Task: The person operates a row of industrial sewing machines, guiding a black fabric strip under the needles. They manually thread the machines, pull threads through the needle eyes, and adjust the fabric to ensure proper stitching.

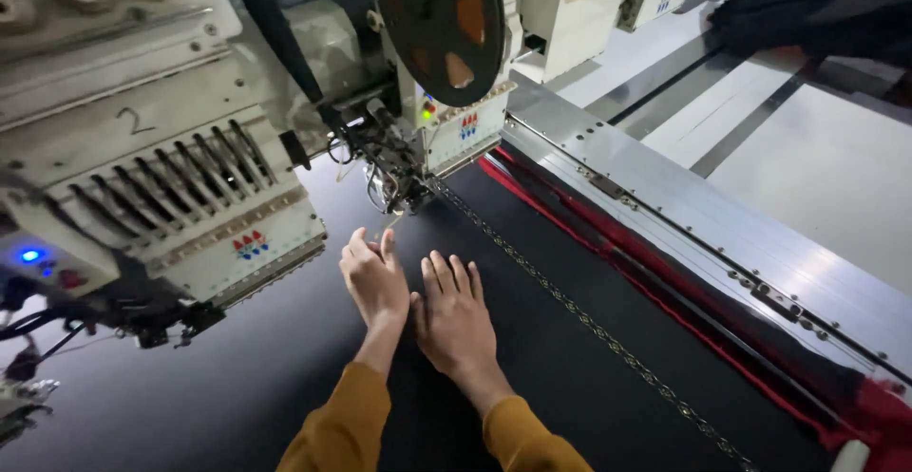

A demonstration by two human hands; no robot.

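Note:
Both my hands lie side by side on a stretched black fabric (570,358) under an embroidery machine. My left hand (373,277) is raised a little, fingers together, and a thin pale thread (392,222) runs from its fingertips up toward the needle area (399,173) of the machine head. Palm down and flat on the cloth, my right hand (454,315) has its fingers spread and holds nothing. A line of gold chain-like stitching (579,320) runs diagonally across the fabric just right of my right hand. Mustard sleeves cover both forearms.
A second embroidery head (180,206) with a blue light hangs at the left. A dark reel (442,21) sits above the centre head. A metal frame rail (703,216) with red cloth edging (665,292) borders the fabric on the right; beyond it lies a pale table.

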